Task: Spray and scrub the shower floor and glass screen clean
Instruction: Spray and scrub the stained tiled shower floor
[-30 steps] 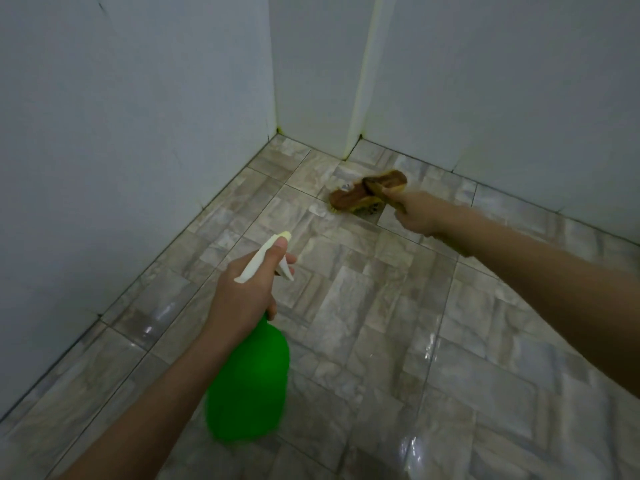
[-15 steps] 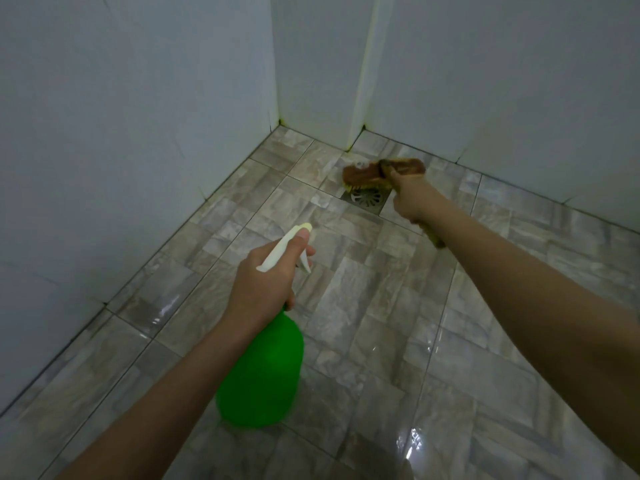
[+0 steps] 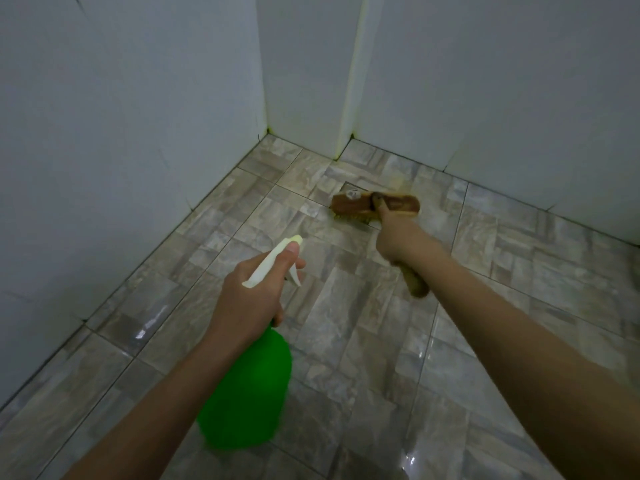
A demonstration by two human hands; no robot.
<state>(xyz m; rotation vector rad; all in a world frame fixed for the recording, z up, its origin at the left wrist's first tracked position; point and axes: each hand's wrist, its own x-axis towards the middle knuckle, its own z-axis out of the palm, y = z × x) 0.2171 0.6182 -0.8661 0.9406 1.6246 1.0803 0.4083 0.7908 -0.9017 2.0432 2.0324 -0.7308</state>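
My left hand (image 3: 254, 296) grips the white trigger head of a green spray bottle (image 3: 247, 389), held above the wet tiled shower floor (image 3: 346, 341) with the nozzle pointing toward the far corner. My right hand (image 3: 398, 237) holds the wooden handle of a brown scrub brush (image 3: 377, 204). The brush head, with yellowish bristles, lies on the floor over the drain near the corner. The handle's end sticks out below my wrist.
White walls (image 3: 121, 133) close in the floor on the left and at the back. A pale vertical strip (image 3: 351, 81) runs down the far corner, with yellowish stains at its foot. The floor tiles shine with water.
The brush head has shifted a little to the right over the drain while my right hand keeps hold of it. The spray bottle stays in about the same place.
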